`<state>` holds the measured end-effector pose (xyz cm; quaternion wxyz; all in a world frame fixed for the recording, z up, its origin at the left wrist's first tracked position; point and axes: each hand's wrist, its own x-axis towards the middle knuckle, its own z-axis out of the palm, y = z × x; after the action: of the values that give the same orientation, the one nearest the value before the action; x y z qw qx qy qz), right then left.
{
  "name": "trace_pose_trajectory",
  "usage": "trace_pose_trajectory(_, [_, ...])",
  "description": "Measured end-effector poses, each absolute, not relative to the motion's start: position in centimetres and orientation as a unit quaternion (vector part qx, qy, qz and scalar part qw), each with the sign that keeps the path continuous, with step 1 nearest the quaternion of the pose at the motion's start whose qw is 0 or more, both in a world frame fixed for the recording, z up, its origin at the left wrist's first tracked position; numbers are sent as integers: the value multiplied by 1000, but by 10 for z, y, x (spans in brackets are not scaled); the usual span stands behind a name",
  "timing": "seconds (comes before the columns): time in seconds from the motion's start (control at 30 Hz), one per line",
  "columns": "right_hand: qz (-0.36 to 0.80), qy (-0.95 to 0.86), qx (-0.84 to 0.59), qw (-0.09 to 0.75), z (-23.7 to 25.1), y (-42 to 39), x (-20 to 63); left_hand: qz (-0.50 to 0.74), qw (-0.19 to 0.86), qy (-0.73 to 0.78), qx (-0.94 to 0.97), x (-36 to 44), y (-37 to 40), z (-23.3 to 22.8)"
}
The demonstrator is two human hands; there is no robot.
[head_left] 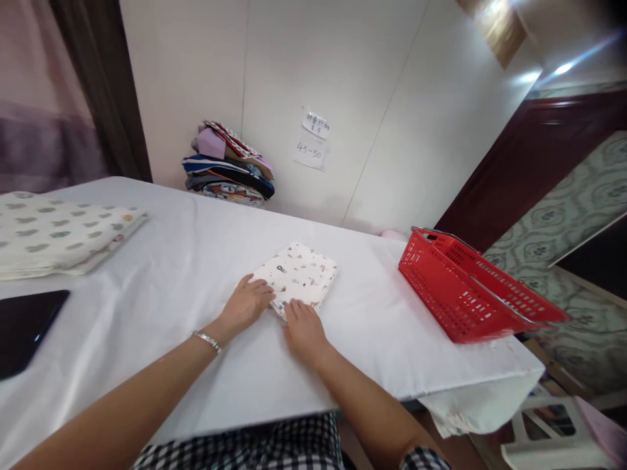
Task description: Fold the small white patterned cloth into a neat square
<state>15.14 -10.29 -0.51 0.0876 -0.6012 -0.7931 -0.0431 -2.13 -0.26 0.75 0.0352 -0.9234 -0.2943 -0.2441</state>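
A small folded white cloth with tiny prints [300, 274] lies on the white table [196, 261] in front of me. My left hand [247, 303] rests flat at its near left edge, fingers touching the fabric. My right hand [304, 326] lies at its near corner, fingertips on the cloth's edge. Neither hand lifts the cloth; both press it against the table. A thin bracelet sits on my left wrist.
A red plastic basket [465, 294] stands at the table's right end. A stack of folded patterned cloths [53, 235] is at the left, a dark tablet [24, 326] near the left front edge. Colourful folded fabrics [230, 166] are piled against the wall.
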Motion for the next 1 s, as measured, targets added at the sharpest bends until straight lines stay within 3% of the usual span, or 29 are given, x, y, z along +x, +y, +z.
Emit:
trace_pose_trajectory(0.17, [-13,-802,-582,132,-3,-106,156,-248,12,-298,-922,-22,-17,0])
trace_pose_trajectory(0.3, [68,-810,-526,251,-3,-98,190,-252,-9,-270,-929,-7,-43,-9])
trace_pose_trajectory(0.43, [66,-703,-609,361,-3,-64,233,-254,-3,-246,-935,13,-52,-13])
trace_pose_trajectory(0.5, [49,-672,-655,342,-1,-43,252,-264,7,-246,-933,20,-51,-15])
trace_pose_trajectory(0.63, [36,-628,-750,204,6,-6,279,-269,45,-251,-929,28,-51,-21])
trace_pose_trajectory(0.87, [79,-622,-767,139,15,32,303,-230,129,-253,-931,29,-54,-19])
trace_pose_trajectory(1.0, [94,-630,-763,113,12,19,296,-186,117,-293,-930,-26,-23,-7])
